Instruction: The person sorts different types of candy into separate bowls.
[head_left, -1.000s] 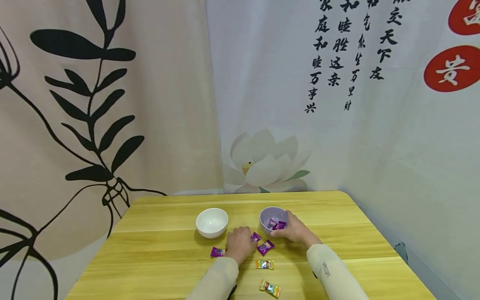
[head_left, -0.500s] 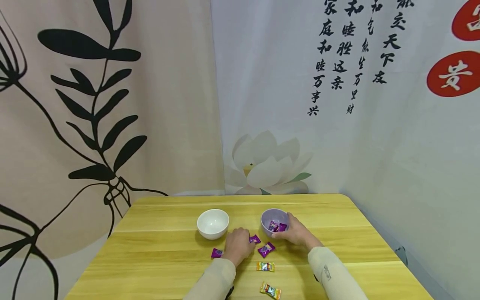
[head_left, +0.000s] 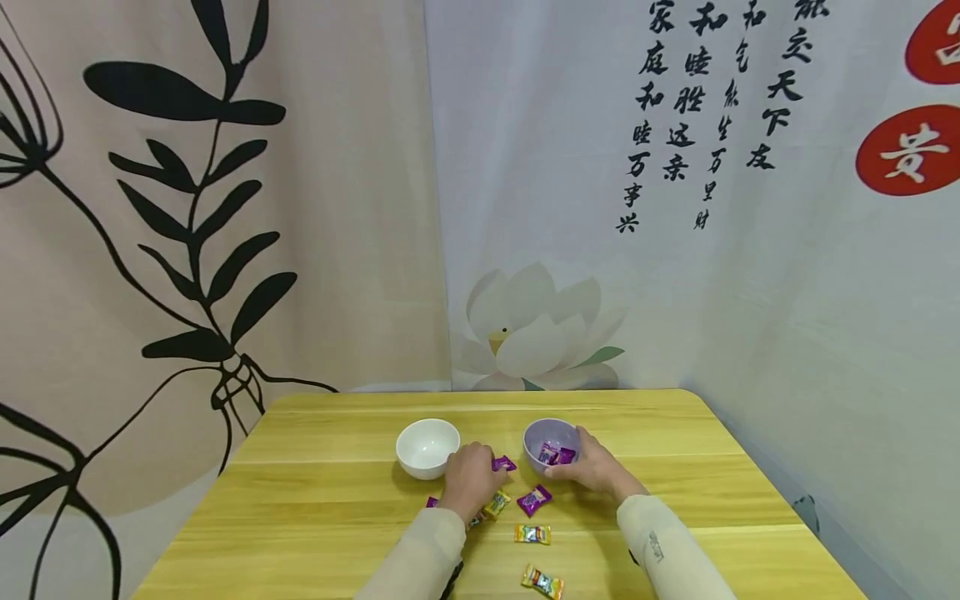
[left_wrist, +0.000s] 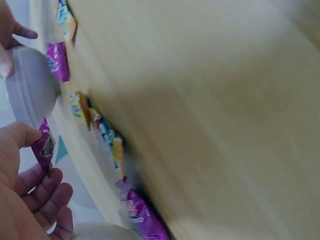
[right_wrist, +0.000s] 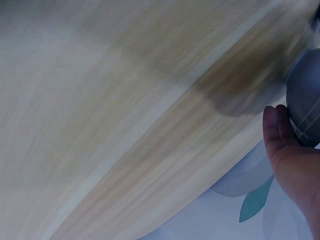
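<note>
- In the left hand, held narrow, pinches a held purple candy between thumb and fingers, above the table, with the other fingers loosely curled.
- At the right hand, spread wide, grips the purple bowl with the thumb at its near side and the fingers along its outer right side.
- Just left of the right hand, inside that bowl, shows 2 purple candies.
- Just beyond the left hand, shows a white bowl, upright, with part of its rim covered; cannot tell whether touched.
- Just right of the left wrist, shows 2 yellow candies, near end to end, partly covered.
- Left of the left wrist, shows a mostly hidden purple candy.
- Between the hands and nearer the body, shows a loose purple candy, then 2 more yellow wrappers.
- Since 0.5 s ago, at the left hand, has moved the pinched candy farther from the body, uncovering the 2 yellow candies.
- At the right hand, keeps the same grip.
</note>
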